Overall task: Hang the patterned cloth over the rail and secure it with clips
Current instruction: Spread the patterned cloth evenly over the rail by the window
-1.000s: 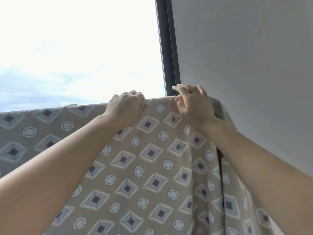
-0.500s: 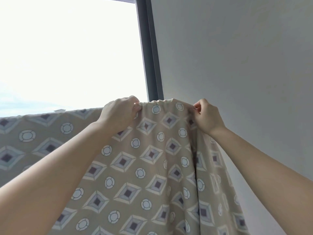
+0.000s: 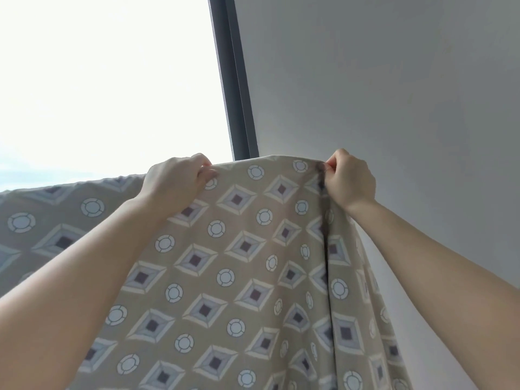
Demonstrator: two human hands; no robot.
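The patterned cloth (image 3: 242,266), beige with diamonds and circles, hangs down across the head view from a high top fold. The rail under that fold is hidden by the fabric. My left hand (image 3: 177,184) grips the top fold left of centre, fingers curled over it. My right hand (image 3: 350,182) pinches the top fold further right, above a dark vertical crease. The stretch of cloth between my hands lies smooth. No clips are visible.
A bright window (image 3: 107,80) fills the upper left, bounded by a dark vertical frame (image 3: 233,94). A plain grey wall (image 3: 394,94) takes up the right side, close behind the cloth's right edge.
My right hand has moved right along the top fold, away from the left hand, and now pinches it. The cloth between my hands has spread flatter. My view has tilted.
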